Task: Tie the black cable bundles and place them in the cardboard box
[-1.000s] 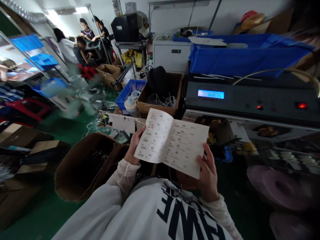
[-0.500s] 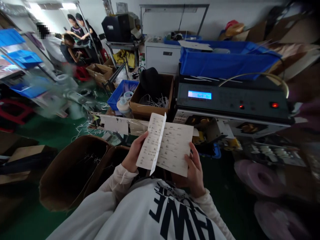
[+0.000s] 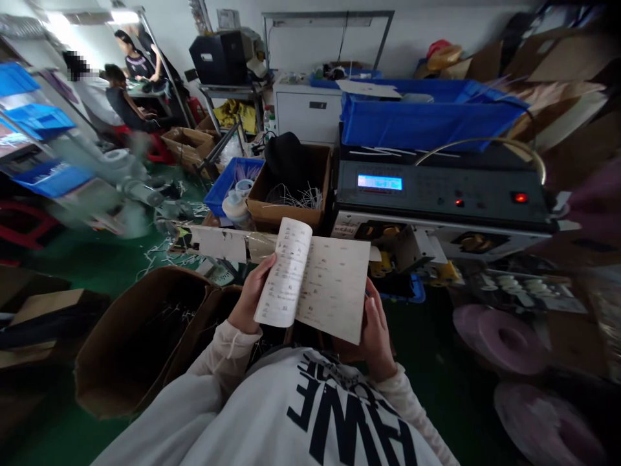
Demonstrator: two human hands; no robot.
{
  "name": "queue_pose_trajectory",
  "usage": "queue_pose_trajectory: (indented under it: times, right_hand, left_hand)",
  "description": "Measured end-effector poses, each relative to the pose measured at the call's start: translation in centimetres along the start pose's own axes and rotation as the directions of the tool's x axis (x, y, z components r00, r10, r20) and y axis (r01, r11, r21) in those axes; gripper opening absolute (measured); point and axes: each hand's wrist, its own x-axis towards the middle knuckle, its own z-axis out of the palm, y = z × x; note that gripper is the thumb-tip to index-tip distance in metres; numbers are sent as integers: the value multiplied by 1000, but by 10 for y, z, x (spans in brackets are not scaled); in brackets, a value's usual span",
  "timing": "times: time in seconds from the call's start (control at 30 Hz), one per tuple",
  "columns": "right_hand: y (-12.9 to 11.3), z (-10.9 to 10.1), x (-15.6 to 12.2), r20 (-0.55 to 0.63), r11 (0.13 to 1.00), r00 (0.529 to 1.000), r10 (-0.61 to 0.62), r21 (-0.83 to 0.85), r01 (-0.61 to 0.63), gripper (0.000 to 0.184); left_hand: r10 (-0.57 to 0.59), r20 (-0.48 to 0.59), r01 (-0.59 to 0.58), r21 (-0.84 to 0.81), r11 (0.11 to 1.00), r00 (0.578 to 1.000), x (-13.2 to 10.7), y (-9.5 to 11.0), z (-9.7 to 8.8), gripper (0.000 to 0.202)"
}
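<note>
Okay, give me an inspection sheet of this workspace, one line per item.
Surface: green floor, with white wire scraps scattered on it.
Job's things: booklet, open, written pages facing up.
Clutter: open cardboard box at left; pink spools at right; box of white wires ahead.
Hands: left hand grips the booklet's left edge; right hand holds its right page.
Cables: curved tube arches over the machine.
Surroundings: machine's blue display and red lamps lit; blue bin behind it; people at benches far left.
</note>
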Motion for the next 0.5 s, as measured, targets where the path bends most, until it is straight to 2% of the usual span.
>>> queue_pose_trajectory:
  times: [0.17, 0.33, 0.5]
  right_hand:
    - [-3, -6, 2, -33, 991, 993, 110, 85, -107, 65]
    - [-3, -14, 2, -74, 991, 992, 99, 94, -92, 65]
    - [-7, -15, 2, -69, 994, 993, 91, 75, -86, 66]
  left_hand:
    - [99, -19, -99, -24, 995, 995, 6, 10, -11, 16]
    - [134, -52, -137, -56, 989, 990, 12, 13, -20, 15]
    - [129, -19, -130, -67, 989, 991, 16, 14, -25, 18]
